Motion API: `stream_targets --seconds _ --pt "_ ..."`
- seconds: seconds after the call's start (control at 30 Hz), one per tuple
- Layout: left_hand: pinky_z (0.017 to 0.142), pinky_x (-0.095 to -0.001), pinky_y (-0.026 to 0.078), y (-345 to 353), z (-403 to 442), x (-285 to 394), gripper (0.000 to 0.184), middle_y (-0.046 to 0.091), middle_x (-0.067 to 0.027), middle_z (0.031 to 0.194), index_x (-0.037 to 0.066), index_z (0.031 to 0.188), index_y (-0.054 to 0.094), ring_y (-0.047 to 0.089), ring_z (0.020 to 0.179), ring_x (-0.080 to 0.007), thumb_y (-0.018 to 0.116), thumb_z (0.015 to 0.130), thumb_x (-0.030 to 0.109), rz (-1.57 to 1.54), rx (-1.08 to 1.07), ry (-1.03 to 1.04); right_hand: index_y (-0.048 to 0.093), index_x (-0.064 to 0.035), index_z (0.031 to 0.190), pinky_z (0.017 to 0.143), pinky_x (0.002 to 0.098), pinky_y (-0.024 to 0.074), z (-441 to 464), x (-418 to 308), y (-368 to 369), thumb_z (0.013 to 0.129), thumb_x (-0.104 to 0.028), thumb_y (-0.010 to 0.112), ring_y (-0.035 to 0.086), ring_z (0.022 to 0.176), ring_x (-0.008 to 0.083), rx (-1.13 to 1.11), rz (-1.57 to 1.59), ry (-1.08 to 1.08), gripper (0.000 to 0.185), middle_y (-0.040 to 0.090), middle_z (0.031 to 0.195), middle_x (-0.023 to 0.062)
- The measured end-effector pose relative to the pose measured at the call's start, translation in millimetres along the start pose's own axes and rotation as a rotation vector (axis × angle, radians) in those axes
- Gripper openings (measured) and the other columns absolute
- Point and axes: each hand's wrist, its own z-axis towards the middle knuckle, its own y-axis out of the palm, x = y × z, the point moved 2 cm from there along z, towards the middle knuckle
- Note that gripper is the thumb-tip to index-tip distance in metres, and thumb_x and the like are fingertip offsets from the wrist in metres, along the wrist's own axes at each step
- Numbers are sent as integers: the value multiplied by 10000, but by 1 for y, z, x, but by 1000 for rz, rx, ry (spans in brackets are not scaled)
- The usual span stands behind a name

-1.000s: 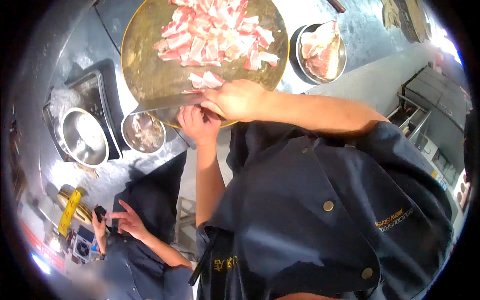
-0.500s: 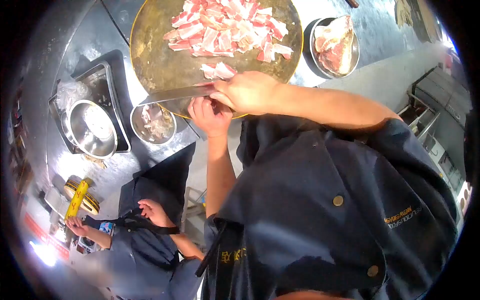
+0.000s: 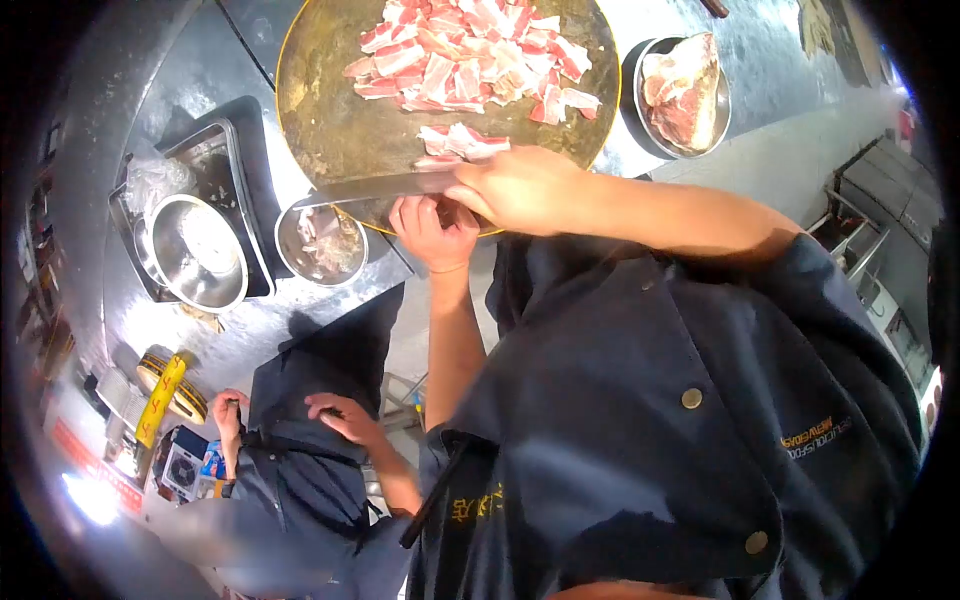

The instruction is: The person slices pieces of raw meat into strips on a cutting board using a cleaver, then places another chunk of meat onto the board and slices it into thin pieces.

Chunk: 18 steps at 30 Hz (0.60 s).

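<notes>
My right hand (image 3: 520, 190) is closed around the handle of a long-bladed knife (image 3: 380, 187), whose blade points left over the near edge of the round cutting board (image 3: 330, 130). Just on the near side of the blade, my left hand (image 3: 437, 232) has its fingers curled against a piece of meat, mostly hidden by the fingers and knife. Several fresh meat slices (image 3: 465, 140) lie just beyond the blade. Farther back on the board spreads a pile of sliced fatty meat (image 3: 465, 60).
A metal bowl with a large meat chunk (image 3: 685, 100) stands right of the board. To the left are a bowl of scraps (image 3: 322, 245) and a dark tray (image 3: 255, 215) holding a steel bowl (image 3: 205, 290) and a plastic bag (image 3: 155, 180). A co-worker (image 3: 300, 490) stands at lower left.
The whole view has shifted slightly, placing the board and bowls farther right. My hands keep their hold by the knife. The co-worker's hand has come away from the yellow object.
</notes>
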Motion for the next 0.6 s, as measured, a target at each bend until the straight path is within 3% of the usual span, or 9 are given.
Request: stream_targets --seconds 0.07,0.2,0.27,0.3,0.33,0.53,0.6 --pt "881 -487 489 -1 1 -1 62 673 -116 962 55 880 625 633 897 -365 685 879 72 -22 -11 -3 711 -68 1165 785 569 596 -29 1 -11 1116 -437 453 743 882 456 -9 -46 81 453 756 901 237" --pt "896 -458 484 1 -8 -9 83 683 -123 966 59 882 623 626 884 -348 696 865 95 3 -78 2 692 -62 1179 771 567 597 -50 -4 -31 1111 -424 470 739 884 467 -129 -49 215 431 753 932 247" --pt "877 -459 497 2 -1 -5 120 684 -107 968 59 901 620 643 892 -318 710 840 108 12 -17 24 681 -63 1183 770 554 601 -24 -1 -13 1113 -422 461 741 889 460 -38 -42 116 427 752 967 251" --pt "877 -459 497 -1 -3 -2 120 684 -107 968 59 901 620 643 892 -318 710 840 108 17 -23 23 667 -44 1137 697 569 580 -6 13 12 1102 -407 511 709 756 476 184 25 -161 396 721 823 244" --pt "884 -475 496 -3 -3 0 133 683 -122 973 50 901 620 636 898 -347 725 855 117 12 -27 5 664 -52 1139 711 561 579 12 10 16 1107 -409 495 710 763 463 57 -17 -8 396 725 841 234" --pt "892 -490 496 0 -3 -4 151 690 -139 984 35 897 627 631 921 -382 738 866 133 -24 19 -11 678 -71 1140 726 564 575 -6 14 13 1103 -405 507 710 779 467 56 2 -83 377 726 847 237" --pt "892 -468 493 -3 3 1 89 697 -128 970 42 881 628 635 920 -367 699 848 85 -10 -22 -7 688 -80 1155 732 563 578 -40 0 -16 1102 -409 507 716 791 463 33 -8 54 379 734 866 231"
